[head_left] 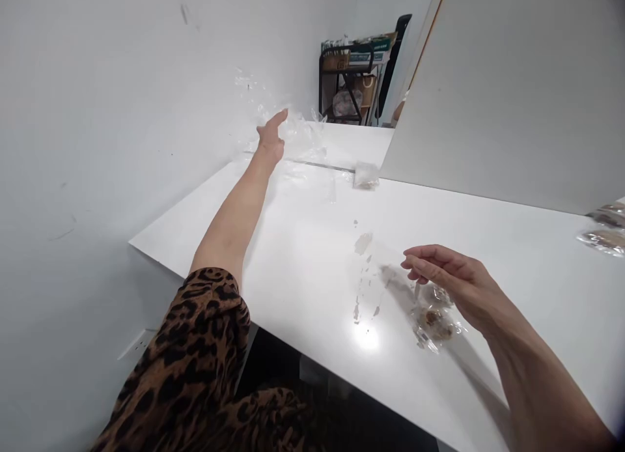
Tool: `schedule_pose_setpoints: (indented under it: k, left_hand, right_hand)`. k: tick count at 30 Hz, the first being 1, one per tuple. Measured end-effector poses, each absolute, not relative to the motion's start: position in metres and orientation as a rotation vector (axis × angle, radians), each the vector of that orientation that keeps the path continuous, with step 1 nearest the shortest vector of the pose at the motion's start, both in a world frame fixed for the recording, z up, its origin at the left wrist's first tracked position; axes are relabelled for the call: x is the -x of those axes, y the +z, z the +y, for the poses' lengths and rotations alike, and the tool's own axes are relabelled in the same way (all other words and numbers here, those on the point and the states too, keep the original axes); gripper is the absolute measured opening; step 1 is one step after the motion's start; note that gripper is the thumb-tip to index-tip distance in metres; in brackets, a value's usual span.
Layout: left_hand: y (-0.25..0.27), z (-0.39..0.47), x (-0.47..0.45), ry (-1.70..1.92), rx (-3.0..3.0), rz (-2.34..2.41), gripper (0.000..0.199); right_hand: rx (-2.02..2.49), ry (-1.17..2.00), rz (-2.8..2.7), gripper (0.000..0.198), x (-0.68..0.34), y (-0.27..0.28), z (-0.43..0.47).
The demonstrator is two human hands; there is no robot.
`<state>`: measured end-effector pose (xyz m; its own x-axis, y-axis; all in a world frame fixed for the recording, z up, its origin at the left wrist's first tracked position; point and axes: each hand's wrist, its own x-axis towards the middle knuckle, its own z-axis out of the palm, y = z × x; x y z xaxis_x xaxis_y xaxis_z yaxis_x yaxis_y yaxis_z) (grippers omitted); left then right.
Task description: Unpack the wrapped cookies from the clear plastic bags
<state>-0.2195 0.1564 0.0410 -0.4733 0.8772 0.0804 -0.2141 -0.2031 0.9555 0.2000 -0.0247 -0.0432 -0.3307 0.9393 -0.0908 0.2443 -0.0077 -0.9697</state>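
My left hand is stretched far forward to a heap of clear plastic bags against the wall. One finger points out over the plastic, and I see nothing gripped in that hand. On the right, my right hand hovers with loosely bent fingers, thumb a little apart from them, holding nothing. Just below it lies a clear-wrapped packet with brown pieces inside, partly hidden by the hand. Wet-looking smears mark the white table between my hands.
A small clear packet lies by the table's back edge. More wrapped brown items are at the far right. A white wall bounds the left and a grey panel the back right. Beyond stands a loaded dark rack.
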Motion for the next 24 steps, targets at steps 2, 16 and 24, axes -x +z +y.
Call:
schedule_pose_setpoints:
  k: [2, 16, 24]
  left_hand:
    - [0.023, 0.164, 0.214, 1.806, -0.838, 1.519, 0.051]
    - [-0.063, 0.178, 0.036, 0.745, -1.97, 1.967, 0.066]
    - [-0.072, 0.177, 0.029, 1.159, -1.622, 1.824, 0.036]
  right_hand:
    - [1.275, 1.368, -1.615, 0.036, -0.201, -0.044, -0.025]
    - [1.243, 1.414, -1.567, 0.038, -0.199, -0.045, -0.026]
    - [1.128, 1.428, -1.489, 0.039, -0.198, -0.033, -0.029]
